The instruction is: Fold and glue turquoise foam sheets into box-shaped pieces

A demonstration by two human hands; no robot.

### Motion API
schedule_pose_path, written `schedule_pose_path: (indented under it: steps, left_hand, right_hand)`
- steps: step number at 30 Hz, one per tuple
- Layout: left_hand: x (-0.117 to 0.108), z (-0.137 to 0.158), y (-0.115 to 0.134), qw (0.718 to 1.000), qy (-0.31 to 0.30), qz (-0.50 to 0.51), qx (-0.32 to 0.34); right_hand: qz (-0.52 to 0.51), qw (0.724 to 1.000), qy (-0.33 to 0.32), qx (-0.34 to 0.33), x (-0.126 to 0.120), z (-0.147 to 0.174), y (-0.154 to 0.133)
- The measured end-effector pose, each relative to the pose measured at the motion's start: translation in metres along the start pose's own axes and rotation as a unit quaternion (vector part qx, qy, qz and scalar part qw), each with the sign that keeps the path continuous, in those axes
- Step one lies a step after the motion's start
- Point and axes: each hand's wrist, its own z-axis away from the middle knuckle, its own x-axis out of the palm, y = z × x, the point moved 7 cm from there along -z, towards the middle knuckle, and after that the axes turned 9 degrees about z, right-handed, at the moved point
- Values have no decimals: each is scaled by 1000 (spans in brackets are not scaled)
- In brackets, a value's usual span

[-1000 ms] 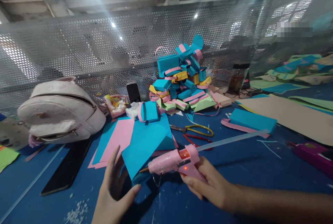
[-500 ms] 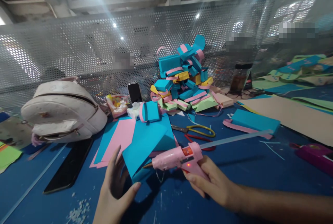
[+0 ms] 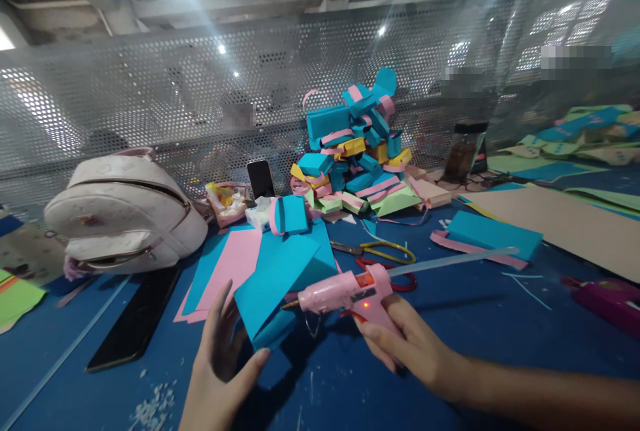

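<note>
Folded blue paper (image 3: 275, 284) is held up at its left and lower edge by my left hand (image 3: 225, 357). The thumb presses its lower corner; the other fingers are partly behind it. My right hand (image 3: 407, 337) grips a pink hot glue gun (image 3: 345, 291) by the handle. A small red light glows on the gun, and a long clear glue stick (image 3: 453, 261) sticks out of its back. The nozzle points left at the paper's open fold, close to its edge; whether they touch I cannot tell.
Behind the paper lie blue and pink sheets (image 3: 233, 264) and scissors (image 3: 387, 251). A heap of blue, pink and yellow paper boxes (image 3: 350, 151) stands against the perforated screen. Left are a white backpack (image 3: 120, 211) and a black phone (image 3: 135, 321); right, a blue paper box (image 3: 493, 234).
The glue gun in my right hand has shifted slightly right, and its nozzle has drawn up and out from the paper's fold. My left hand stays nearly still with the blue paper.
</note>
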Motion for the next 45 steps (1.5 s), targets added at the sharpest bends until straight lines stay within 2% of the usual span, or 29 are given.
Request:
schedule_pose_path:
  steps: [21, 28, 37, 45]
  left_hand:
    - [-8, 3, 5, 998, 58, -24, 10]
    - [-8, 4, 6, 998, 61, -26, 1]
    - [-5, 2, 4, 999, 46, -21, 8]
    - [-6, 4, 8, 999, 45, -17, 1]
  right_hand:
    - [-22, 1000, 15, 10, -2, -1, 3]
    - [-29, 999, 21, 31, -2, -2, 4]
    - [-42, 999, 9, 20, -1, -2, 3]
    - [-49, 998, 23, 16, -2, -2, 3]
